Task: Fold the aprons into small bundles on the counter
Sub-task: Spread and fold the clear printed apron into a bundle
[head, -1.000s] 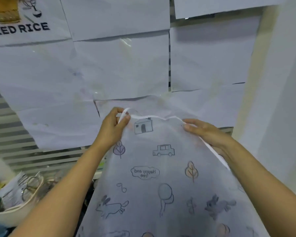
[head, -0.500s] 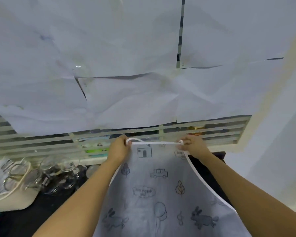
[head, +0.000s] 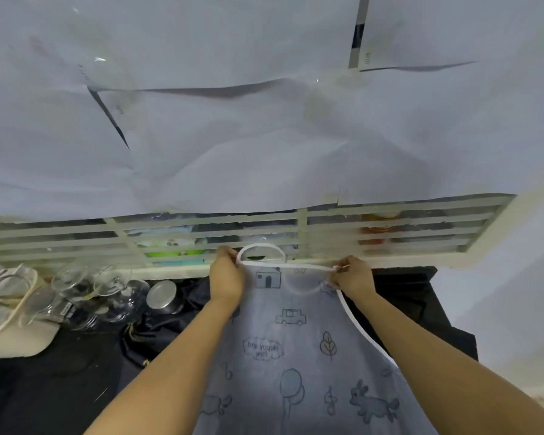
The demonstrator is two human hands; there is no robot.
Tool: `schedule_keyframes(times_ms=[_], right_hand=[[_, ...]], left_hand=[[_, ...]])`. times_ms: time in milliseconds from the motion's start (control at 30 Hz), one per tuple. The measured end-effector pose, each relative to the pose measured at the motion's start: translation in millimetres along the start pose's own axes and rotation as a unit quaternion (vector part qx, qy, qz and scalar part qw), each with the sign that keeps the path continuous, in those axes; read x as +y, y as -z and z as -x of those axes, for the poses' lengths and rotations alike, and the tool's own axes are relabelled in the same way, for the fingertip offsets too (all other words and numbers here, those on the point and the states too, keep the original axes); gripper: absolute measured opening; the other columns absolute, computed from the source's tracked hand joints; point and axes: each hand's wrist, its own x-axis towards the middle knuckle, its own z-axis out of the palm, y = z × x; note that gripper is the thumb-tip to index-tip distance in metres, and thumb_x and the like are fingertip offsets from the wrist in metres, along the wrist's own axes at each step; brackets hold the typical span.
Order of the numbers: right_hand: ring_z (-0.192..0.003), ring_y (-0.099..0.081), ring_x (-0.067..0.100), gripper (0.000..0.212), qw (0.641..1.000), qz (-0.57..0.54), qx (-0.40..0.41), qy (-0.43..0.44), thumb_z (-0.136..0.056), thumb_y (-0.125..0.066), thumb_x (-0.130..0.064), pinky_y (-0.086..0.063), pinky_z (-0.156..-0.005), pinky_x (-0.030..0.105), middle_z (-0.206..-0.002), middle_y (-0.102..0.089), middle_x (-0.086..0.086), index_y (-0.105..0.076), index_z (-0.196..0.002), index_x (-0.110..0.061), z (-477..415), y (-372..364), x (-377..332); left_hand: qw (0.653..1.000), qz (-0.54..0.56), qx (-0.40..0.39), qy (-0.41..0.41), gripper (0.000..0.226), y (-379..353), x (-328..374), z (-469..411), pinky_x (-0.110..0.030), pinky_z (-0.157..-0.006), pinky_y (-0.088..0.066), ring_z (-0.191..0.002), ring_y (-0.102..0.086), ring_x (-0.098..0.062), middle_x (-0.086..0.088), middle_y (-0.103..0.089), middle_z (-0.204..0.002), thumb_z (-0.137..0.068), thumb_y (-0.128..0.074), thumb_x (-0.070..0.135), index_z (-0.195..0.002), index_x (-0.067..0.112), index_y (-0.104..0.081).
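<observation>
A thin grey apron (head: 296, 346) printed with a house, a car, leaves and rabbits, edged in white, lies spread lengthwise over the dark counter (head: 60, 381). My left hand (head: 226, 277) pinches its top left corner, my right hand (head: 352, 279) pinches the top right corner. The top hem is stretched straight between them. The white neck loop (head: 261, 249) arcs up behind the hem, near the slatted window ledge.
Clear glass cups (head: 104, 296) and a steel tin (head: 162, 296) crowd the counter's back left. A cream tray (head: 13, 328) sits at the far left. A dark cloth (head: 415, 296) lies under the apron on the right. A paper-covered wall (head: 264, 120) and a slatted window (head: 390, 230) rise behind.
Both hands have carried the apron's top edge down from in front of the wall to the counter's back edge and pulled it taut. My view has tilted downward.
</observation>
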Motion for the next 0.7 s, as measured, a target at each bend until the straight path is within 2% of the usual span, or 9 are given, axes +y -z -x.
schedule_keyframes(times_ms=[67, 167, 267, 367, 433, 500, 567, 633, 700], right_hand=[[-0.076, -0.056, 0.019, 0.016, 0.999, 0.028, 0.037, 0.011, -0.084, -0.065, -0.003, -0.042, -0.056, 0.018, -0.077, -0.057, -0.001, -0.053, -0.079, -0.012, -0.6, -10.4, 4.9], [-0.071, -0.056, 0.019, 0.011, 0.995, 0.008, 0.091, 0.032, -0.084, -0.066, -0.006, -0.041, -0.058, 0.025, -0.074, -0.058, 0.0, -0.055, -0.085, -0.007, -3.3, -23.2, 10.4], [-0.069, -0.056, 0.02, 0.017, 0.995, -0.024, 0.092, 0.041, -0.084, -0.068, -0.01, -0.042, -0.057, 0.025, -0.072, -0.057, -0.002, -0.051, -0.084, -0.007, -5.2, -26.4, 12.2], [-0.073, -0.057, 0.021, 0.019, 0.995, -0.04, 0.046, 0.075, -0.087, -0.066, -0.011, -0.043, -0.059, 0.022, -0.082, -0.058, 0.005, -0.049, -0.096, -0.009, 4.2, -27.6, 18.7], [-0.077, -0.057, 0.015, 0.027, 0.992, -0.026, 0.035, 0.114, -0.09, -0.063, -0.015, -0.045, -0.067, 0.025, -0.103, -0.054, 0.003, -0.049, -0.113, -0.014, 17.3, -25.7, 26.1], [-0.079, -0.054, 0.01, 0.043, 0.985, 0.04, 0.022, 0.165, -0.094, -0.058, -0.022, -0.047, -0.069, 0.028, -0.119, -0.039, -0.002, -0.043, -0.134, -0.018, 36.0, -19.5, 39.0], [-0.088, -0.054, 0.014, 0.057, 0.969, 0.138, -0.044, 0.202, -0.095, -0.054, -0.032, -0.048, -0.073, 0.029, -0.123, -0.031, -0.005, -0.03, -0.146, -0.024, 58.0, -9.6, 55.8], [-0.119, -0.047, 0.022, 0.071, 0.924, 0.271, -0.155, 0.222, -0.09, -0.041, -0.059, -0.046, -0.094, 0.033, -0.138, -0.029, -0.002, -0.014, -0.151, -0.034, 83.8, -1.5, 81.9], [-0.147, -0.003, 0.026, 0.087, 0.853, 0.389, -0.263, 0.23, -0.072, -0.018, -0.083, -0.018, -0.117, 0.043, -0.159, 0.004, -0.003, 0.007, -0.147, -0.045, 110.3, 2.8, 108.2]], left_hand=[[0.999, 0.039, 0.027, -0.016, 0.032, -9.4, -5.8, 14.0, -0.017, -0.069, -0.041, -0.09, -0.055, -0.026, -0.011, -0.051, -0.109, -0.086, -0.054, -0.006, -0.115, 0.005, -0.044], [0.991, -0.009, 0.023, -0.135, 0.055, -25.4, -25.4, 49.5, -0.025, -0.089, -0.045, -0.116, -0.046, -0.017, -0.012, -0.032, -0.143, -0.087, -0.059, 0.005, -0.137, 0.006, -0.037], [0.952, -0.173, -0.067, -0.244, 0.059, -43.3, -59.4, 79.6, -0.054, -0.109, -0.034, -0.136, -0.031, -0.021, -0.008, -0.037, -0.149, -0.091, -0.047, 0.035, -0.145, 0.018, -0.032], [0.898, -0.356, -0.198, -0.164, 0.081, -48.6, -89.5, 83.8, -0.06, -0.111, 0.014, -0.145, 0.018, -0.029, 0.001, 0.019, -0.159, -0.085, -0.021, 0.076, -0.144, 0.043, 0.023], [0.879, -0.386, -0.248, -0.128, 0.084, -47.2, -100.4, 80.0, -0.06, -0.104, 0.022, -0.135, 0.038, -0.028, 0.011, 0.043, -0.146, -0.071, -0.006, 0.085, -0.132, 0.049, 0.04], [0.878, -0.385, -0.26, -0.12, 0.087, -45.1, -100.5, 78.3, -0.065, -0.104, 0.018, -0.133, 0.041, -0.028, 0.012, 0.045, -0.144, -0.064, -0.001, 0.087, -0.134, 0.049, 0.036], [0.881, -0.374, -0.267, -0.11, 0.092, -45.6, -98.5, 76.3, -0.068, -0.105, 0.016, -0.133, 0.04, -0.027, 0.012, 0.043, -0.144, -0.058, 0.005, 0.091, -0.135, 0.049, 0.032], [0.882, -0.368, -0.276, -0.103, 0.099, -45.7, -96.5, 78.0, -0.069, -0.104, 0.016, -0.133, 0.04, -0.026, 0.011, 0.041, -0.146, -0.048, 0.015, 0.094, -0.135, 0.049, 0.032], [0.882, -0.368, -0.28, -0.094, 0.106, -43.4, -94.5, 80.2, -0.068, -0.104, 0.014, -0.135, 0.037, -0.028, 0.009, 0.039, -0.148, -0.041, 0.022, 0.095, -0.135, 0.047, 0.033]])
